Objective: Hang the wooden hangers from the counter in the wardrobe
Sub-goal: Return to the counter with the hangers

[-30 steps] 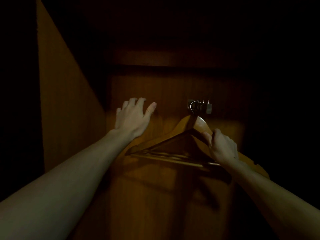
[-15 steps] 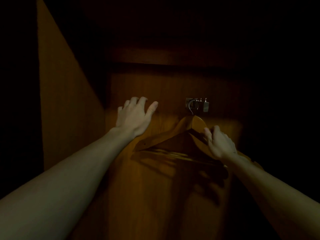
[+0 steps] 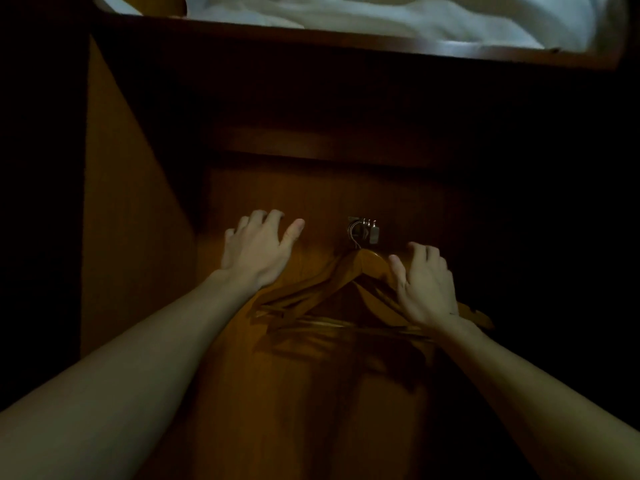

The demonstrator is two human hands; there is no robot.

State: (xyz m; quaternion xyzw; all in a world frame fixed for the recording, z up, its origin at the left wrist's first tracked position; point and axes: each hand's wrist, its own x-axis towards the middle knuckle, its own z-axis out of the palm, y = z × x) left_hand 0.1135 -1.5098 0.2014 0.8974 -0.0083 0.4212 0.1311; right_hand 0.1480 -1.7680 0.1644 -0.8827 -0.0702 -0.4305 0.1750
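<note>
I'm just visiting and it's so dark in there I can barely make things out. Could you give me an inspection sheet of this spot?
Surface: wooden back panel of the wardrobe, dimly lit.
Job's things: wooden hangers hang together from a metal hook; how many, cannot tell.
Clutter: nothing seen.
Hands: left hand spread open near the panel, holding nothing; right hand open, its fingers lying over the hangers' right shoulder, not clenched.
Cables: nothing seen.
Surroundings: wooden side wall at left; a shelf above with white fabric on it; the rest is too dark to tell.
</note>
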